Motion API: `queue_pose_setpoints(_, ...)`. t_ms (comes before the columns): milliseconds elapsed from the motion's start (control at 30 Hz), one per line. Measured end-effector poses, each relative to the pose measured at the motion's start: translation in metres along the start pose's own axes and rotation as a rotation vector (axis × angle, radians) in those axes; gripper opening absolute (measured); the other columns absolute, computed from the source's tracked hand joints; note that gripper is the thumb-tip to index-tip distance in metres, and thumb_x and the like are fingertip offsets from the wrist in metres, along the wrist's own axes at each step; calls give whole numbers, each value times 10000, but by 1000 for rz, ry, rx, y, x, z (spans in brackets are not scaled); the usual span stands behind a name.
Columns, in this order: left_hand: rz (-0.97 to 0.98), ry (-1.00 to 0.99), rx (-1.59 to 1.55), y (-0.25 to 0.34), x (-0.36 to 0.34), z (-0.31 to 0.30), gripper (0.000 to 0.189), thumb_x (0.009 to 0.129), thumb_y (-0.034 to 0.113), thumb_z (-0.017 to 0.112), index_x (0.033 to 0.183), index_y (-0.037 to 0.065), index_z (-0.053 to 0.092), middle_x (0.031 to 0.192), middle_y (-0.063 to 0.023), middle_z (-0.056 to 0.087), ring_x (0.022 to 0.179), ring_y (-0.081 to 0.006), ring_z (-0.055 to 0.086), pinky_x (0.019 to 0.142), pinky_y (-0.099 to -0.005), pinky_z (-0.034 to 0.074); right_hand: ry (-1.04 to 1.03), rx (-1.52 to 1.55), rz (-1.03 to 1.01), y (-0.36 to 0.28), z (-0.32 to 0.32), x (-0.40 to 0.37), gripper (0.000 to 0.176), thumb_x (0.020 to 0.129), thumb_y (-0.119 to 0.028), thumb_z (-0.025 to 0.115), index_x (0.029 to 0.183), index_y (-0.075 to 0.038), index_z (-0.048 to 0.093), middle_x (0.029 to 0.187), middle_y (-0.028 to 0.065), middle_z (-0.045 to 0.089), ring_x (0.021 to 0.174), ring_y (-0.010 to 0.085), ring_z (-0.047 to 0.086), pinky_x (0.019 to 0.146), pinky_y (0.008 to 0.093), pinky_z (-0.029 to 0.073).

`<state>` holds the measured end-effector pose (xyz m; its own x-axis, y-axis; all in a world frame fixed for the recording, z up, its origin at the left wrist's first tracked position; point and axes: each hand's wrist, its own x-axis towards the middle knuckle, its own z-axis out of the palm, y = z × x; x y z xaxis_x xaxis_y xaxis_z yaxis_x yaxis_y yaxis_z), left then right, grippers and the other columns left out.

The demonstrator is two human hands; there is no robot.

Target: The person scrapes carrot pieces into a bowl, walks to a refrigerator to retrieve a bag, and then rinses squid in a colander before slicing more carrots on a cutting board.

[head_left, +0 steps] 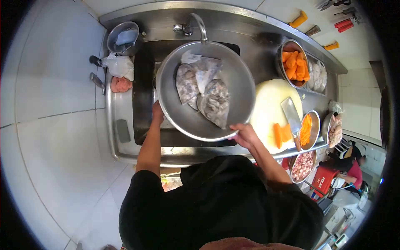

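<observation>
A large steel bowl (237, 79) is held over the sink, under the tap (203, 31). Inside it lie several clear plastic bags (214, 102) with greyish contents that I cannot make out. My right hand (246, 136) is closed on the bowl's lower right rim, thumb over the edge. At the left side of the bowl is my left hand (157, 112), partly hidden by it. Its fingers do not show clearly, but it supports the bowl's side.
Right of the sink, a round cutting board (268, 93) carries a cleaver (291, 114) and carrot pieces (281, 134). Bowls of peeled carrots (296, 66), shredded carrot (306, 130) and diced meat (303, 166) stand around it. A small pot (124, 38) sits at the sink's left corner. Another person (355, 173) is far right.
</observation>
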<state>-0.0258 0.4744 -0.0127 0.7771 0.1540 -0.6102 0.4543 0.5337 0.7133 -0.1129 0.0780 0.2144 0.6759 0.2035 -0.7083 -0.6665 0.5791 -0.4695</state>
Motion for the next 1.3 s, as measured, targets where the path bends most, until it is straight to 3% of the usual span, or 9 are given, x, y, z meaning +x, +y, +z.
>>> queue_pose_setpoints(100,44,125,324,36,-54,32,362,971,213,600,1283,31,619,1132,-95,714,930,-196,691,748,-337,572,-7,-36,72,4,5,25,311,892,54,562,1178,149,483,970,229,647,728,324,710,598,400,655)
queue_pose_setpoints(233,9,68,113,3,-27,8,323,970,163,568,1249,11,631,1127,-112,705,898,-233,700,729,-356,573,24,-64,94,7,-3,28,323,896,50,558,1192,155,484,1003,234,652,774,335,713,616,405,659)
queue_pose_setpoints(367,-211,14,-326,-33,-2,20,301,964,108,532,1223,-11,628,1123,-151,689,883,-273,700,714,-384,588,72,-148,85,-7,-7,2,363,882,44,573,1221,135,481,1061,236,640,830,345,710,642,419,663)
queue_pose_setpoints(567,-370,17,-366,-48,19,27,282,947,72,517,1192,-22,620,1101,-170,676,890,-297,692,715,-405,597,143,-141,45,-10,-14,-20,440,856,49,602,1265,124,458,1105,244,633,859,366,701,640,452,653)
queue_pose_setpoints(700,-410,46,-125,-38,39,-16,270,935,48,507,1171,-30,615,1086,-183,668,895,-313,687,715,-420,603,177,-185,10,-9,-13,-30,414,847,56,608,1236,117,478,1067,232,638,855,358,700,634,466,640)
queue_pose_setpoints(800,-414,85,192,-8,23,-45,265,923,72,539,1158,-42,585,1121,-182,625,980,-327,659,870,-476,580,223,-118,-27,-5,-9,-36,411,840,61,605,1227,112,479,1045,220,637,837,345,700,623,450,637)
queue_pose_setpoints(833,-479,193,143,20,-2,-30,219,817,-54,602,1031,-29,560,982,-151,591,861,-326,659,785,-471,607,243,-153,-16,-7,-6,-40,417,832,63,602,1228,107,480,1048,214,633,825,335,700,616,439,637)
queue_pose_setpoints(933,-440,205,177,36,-16,-64,230,785,-103,561,1008,-51,543,978,-172,579,813,-330,659,698,-508,616,335,-104,-82,9,-1,-37,415,827,59,604,1223,100,487,1035,208,635,791,326,700,601,435,635)
queue_pose_setpoints(1300,-469,259,230,8,-30,-175,248,775,-86,598,1015,-39,560,993,-147,584,799,-317,650,702,-463,615,362,-121,-162,24,1,-31,318,831,37,586,1121,148,521,936,199,641,721,317,692,595,442,647)
